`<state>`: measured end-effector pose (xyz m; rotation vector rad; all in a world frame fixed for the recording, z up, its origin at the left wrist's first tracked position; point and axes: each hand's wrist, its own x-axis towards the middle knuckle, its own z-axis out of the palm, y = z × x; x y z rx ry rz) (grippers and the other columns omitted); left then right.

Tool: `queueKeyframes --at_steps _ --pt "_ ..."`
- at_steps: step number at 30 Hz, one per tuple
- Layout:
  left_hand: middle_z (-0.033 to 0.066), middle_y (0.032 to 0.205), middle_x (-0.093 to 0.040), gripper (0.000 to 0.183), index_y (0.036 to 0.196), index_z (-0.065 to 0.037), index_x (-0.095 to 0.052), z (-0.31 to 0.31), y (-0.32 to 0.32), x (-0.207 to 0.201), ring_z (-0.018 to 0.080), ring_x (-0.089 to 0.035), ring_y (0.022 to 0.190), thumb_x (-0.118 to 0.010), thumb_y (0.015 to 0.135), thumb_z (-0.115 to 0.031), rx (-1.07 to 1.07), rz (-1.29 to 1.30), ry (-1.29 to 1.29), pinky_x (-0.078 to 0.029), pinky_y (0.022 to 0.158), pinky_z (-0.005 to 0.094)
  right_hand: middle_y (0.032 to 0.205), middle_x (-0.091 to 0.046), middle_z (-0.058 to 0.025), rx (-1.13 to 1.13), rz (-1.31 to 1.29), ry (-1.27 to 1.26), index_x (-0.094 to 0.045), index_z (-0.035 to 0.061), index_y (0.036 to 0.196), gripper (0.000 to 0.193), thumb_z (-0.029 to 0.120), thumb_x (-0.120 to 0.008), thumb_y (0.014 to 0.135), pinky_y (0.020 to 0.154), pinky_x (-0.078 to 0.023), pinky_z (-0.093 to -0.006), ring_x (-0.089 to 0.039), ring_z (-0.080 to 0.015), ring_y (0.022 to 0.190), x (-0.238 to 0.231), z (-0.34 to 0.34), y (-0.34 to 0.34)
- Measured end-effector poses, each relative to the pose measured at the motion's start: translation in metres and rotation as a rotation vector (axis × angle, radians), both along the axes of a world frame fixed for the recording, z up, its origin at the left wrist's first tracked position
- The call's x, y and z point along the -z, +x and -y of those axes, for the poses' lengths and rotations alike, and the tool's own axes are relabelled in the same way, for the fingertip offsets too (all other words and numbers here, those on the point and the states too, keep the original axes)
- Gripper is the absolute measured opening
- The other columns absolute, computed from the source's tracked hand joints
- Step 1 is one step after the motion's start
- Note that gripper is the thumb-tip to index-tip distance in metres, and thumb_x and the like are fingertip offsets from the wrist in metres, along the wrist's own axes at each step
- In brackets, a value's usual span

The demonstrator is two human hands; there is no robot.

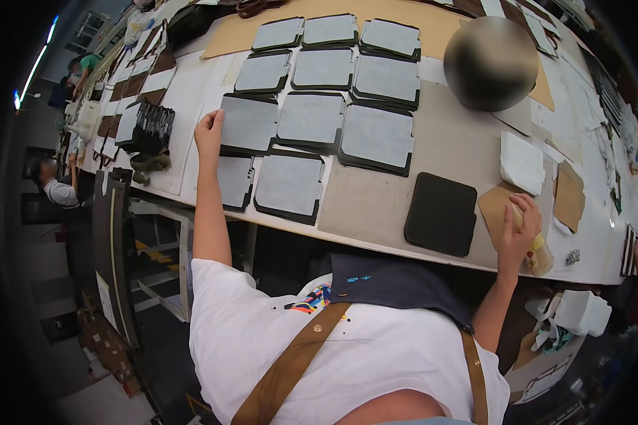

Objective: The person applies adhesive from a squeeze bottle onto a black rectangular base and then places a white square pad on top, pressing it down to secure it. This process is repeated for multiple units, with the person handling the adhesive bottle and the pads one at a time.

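I am reaching both arms out over the long work surface (376, 205). My left hand (209, 133) is resting on the left edge of a grey-faced panel stack (248, 126), one of a grid of like stacks laid in rows across the surface. The fingers (215, 117) are lying fairly flat and close together against the panel's edge, pressing or steadying it, not closed around anything.

My right hand (516, 230) is gripping a small yellowish bottle (536, 251) near the front rim of the surface, fingers wrapped around its upper part. It is standing at the edge of a tan card piece (495, 207), just right of a single dark square panel (441, 212) lying apart from the grey stacks. A white folded cloth (522, 163) is lying just beyond.

To do this well, I judge I should be keeping the left palm flat so the stack is not sliding out of line with its neighbours, and holding the bottle upright so nothing is dripping on the dark panel. A grip low on the bottle would be steadier; I cannot tell whether it is capped.
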<state>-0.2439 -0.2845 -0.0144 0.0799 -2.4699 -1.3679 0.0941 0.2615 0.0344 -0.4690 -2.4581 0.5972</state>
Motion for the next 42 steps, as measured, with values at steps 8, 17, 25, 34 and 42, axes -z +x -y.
queueKeyframes --at_steps 8,17,25,34,42 --pt "0.0036 0.087 -0.07 0.036 0.114 -0.004 -0.071 0.033 -0.03 0.045 0.0154 -0.064 0.084 -0.07 0.094 -0.034 -0.256 -0.358 -0.787 -0.049 0.087 0.028 0.118 -0.064 -0.0083 0.229 -0.015 0.197 -0.065 0.0059 0.113 0.022 0.016 -0.065 0.094 0.106 -0.034 -0.0419 -0.055 -0.0291 0.115 -0.001 -0.045 0.047" --pt "0.0009 0.079 -0.064 0.028 0.108 -0.001 -0.069 -0.121 0.056 -0.048 0.0047 -0.056 0.068 -0.056 0.104 -0.026 0.462 0.239 0.454 -0.04 0.062 0.0202 0.126 -0.061 -0.0103 0.423 0.07 -0.595 -0.056 0.0022 0.136 0.048 0.038 -0.054 0.104 0.102 -0.04 -0.0291 -0.055 -0.0165 0.115 0.033 -0.11 0.14" --pt "0.0087 0.107 -0.066 0.024 0.117 -0.004 -0.066 -0.265 0.144 -0.045 0.0133 -0.06 0.073 -0.052 0.098 -0.001 0.834 0.097 0.21 -0.049 0.069 0.0271 0.131 -0.059 -0.0108 0.277 -0.097 -0.892 -0.046 0.0005 0.143 0.063 0.019 -0.075 0.09 0.106 -0.041 -0.0334 -0.055 -0.0207 0.122 0.023 -0.092 0.143" --pt "0.0057 0.088 -0.066 0.008 0.096 -0.003 -0.07 -0.297 0.181 -0.029 0.0186 -0.059 0.078 -0.069 0.088 -0.004 0.898 -0.08 0.001 -0.047 0.078 0.0293 0.134 -0.056 -0.0102 0.095 -0.564 -1.083 -0.044 0.0015 0.143 0.061 0.013 -0.072 0.09 0.108 -0.044 -0.0387 -0.055 -0.0218 0.124 -0.001 -0.042 0.101" --pt "0.0035 0.078 -0.065 0.016 0.084 -0.003 -0.066 -0.28 0.181 -0.015 0.0135 -0.056 0.075 -0.073 0.092 -0.015 0.671 0.042 0.214 -0.045 0.074 0.0292 0.13 -0.056 -0.0111 0.195 -0.624 -0.863 -0.043 -0.0019 0.138 0.069 0.025 -0.08 0.086 0.106 -0.043 -0.0335 -0.055 -0.0183 0.12 0.021 -0.001 0.074"
